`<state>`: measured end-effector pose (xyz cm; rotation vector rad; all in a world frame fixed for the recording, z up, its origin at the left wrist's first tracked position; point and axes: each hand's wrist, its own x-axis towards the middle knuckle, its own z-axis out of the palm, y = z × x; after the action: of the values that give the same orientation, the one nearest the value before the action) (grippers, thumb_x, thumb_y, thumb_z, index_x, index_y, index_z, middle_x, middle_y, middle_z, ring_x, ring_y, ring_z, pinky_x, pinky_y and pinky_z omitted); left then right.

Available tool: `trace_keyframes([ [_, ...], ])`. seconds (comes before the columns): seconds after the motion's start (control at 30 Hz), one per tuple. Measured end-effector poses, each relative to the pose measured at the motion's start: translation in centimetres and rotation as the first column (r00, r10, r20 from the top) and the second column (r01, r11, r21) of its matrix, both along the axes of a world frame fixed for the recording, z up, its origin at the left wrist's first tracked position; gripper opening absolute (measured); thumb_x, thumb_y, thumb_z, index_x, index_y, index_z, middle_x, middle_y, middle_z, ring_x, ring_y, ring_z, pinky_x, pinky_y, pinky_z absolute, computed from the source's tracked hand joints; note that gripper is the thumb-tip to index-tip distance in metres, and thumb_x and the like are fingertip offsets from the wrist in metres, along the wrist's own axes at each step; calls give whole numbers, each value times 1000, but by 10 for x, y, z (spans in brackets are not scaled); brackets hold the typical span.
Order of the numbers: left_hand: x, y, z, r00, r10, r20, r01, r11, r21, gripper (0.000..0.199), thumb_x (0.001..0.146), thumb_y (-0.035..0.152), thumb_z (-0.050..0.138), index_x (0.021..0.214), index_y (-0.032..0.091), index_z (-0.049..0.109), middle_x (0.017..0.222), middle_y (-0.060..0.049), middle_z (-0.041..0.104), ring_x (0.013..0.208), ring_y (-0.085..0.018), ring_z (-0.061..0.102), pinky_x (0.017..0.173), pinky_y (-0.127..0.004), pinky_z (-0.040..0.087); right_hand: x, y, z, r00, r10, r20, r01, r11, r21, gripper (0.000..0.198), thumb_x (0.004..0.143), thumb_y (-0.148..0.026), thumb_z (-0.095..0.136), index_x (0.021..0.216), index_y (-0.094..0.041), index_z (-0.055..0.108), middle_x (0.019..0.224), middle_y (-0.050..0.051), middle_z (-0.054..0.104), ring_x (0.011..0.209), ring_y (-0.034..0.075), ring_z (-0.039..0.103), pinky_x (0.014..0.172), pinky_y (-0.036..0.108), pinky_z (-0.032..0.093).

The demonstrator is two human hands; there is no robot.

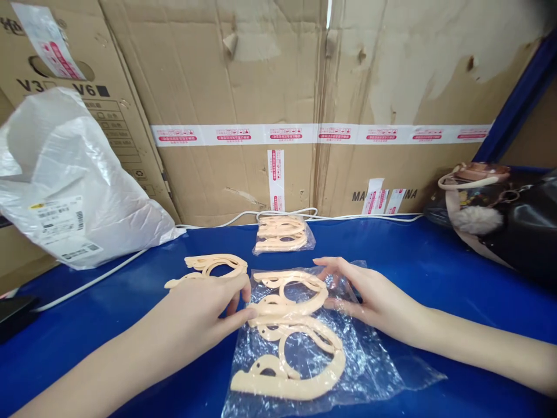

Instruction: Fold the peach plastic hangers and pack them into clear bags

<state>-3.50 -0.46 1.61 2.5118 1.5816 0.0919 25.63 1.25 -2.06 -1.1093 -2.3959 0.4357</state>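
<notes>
A clear plastic bag lies in front of me with several cream folding hangers, folded up, in or on it. My left hand is at the bag's left edge, fingers curled and thumb pressed against the end of a middle hanger. Across from it, my right hand rests at the bag's right side, thumb and fingers apart around the hangers' curved ends, touching the film. Behind my left hand are loose cream hangers, partly hidden by it. Farther back sits another bagged bundle of hangers.
The blue tabletop ends at a wall of cardboard boxes. A white mailing bag stands at left, a black bag with a fluffy pompom at right. A white cable crosses the table; a dark flat object lies far left.
</notes>
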Motion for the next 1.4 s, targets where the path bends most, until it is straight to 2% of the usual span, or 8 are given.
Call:
trace_keyframes([
  [0.13,-3,4,-3,999,26,-27,-26,999,26,34,88,56,45,97,26,58,61,5,58,57,-17,56,55,-27,30,-2,6,3,1000,-2,26,2,1000,-8,53,87,-35,61,134,-27,36,108,1,64,81,16,60,72,31,49],
  [0.37,0,3,1,998,31,-46,-30,999,13,31,86,52,47,86,27,66,62,3,61,62,-18,57,60,-27,31,0,5,0,999,-44,-15,43,999,-30,49,89,-36,60,132,-30,37,106,-1,65,73,13,59,68,29,48],
  [0.63,1,8,-14,972,142,189,-106,977,-187,35,84,51,47,82,21,65,52,5,46,51,-14,44,49,-24,27,2,7,-4,987,-82,-136,68,992,-105,47,87,-37,60,129,-25,42,92,1,67,73,16,61,63,30,48],
  [0.83,3,7,-14,984,113,141,-94,986,-138,31,84,47,48,79,21,65,51,5,46,51,-14,43,51,-24,28,4,9,-4,981,-67,-185,41,989,-143,50,86,-40,61,129,-25,43,90,2,68,74,16,63,61,29,48],
  [1.0,4,3,-8,988,108,112,-92,986,-136,32,85,49,50,78,22,66,54,4,50,53,-15,47,52,-24,29,5,8,-5,990,-59,-124,54,998,-44,47,87,-38,60,128,-24,44,92,2,68,77,17,64,65,31,49],
  [1.13,0,4,2,983,110,148,-112,994,0,39,89,56,42,90,25,64,66,3,59,59,-15,52,55,-25,34,3,6,-5,995,-69,-69,71,997,24,42,88,-32,58,128,-24,45,93,2,68,77,17,64,67,32,50],
  [1.27,-4,21,8,993,-79,90,48,952,302,24,94,35,41,103,23,59,100,-2,65,90,-20,56,72,-28,42,2,9,-7,995,-62,-74,64,997,30,41,88,-27,57,127,-23,46,94,2,70,77,17,65,69,32,51],
  [1.4,0,43,9,955,-265,-136,292,925,245,27,87,14,47,106,20,64,101,-6,67,96,-23,55,80,-34,40,2,9,-6,994,-66,-91,66,998,-3,38,89,-25,54,127,-25,46,97,2,71,79,17,67,69,32,51],
])
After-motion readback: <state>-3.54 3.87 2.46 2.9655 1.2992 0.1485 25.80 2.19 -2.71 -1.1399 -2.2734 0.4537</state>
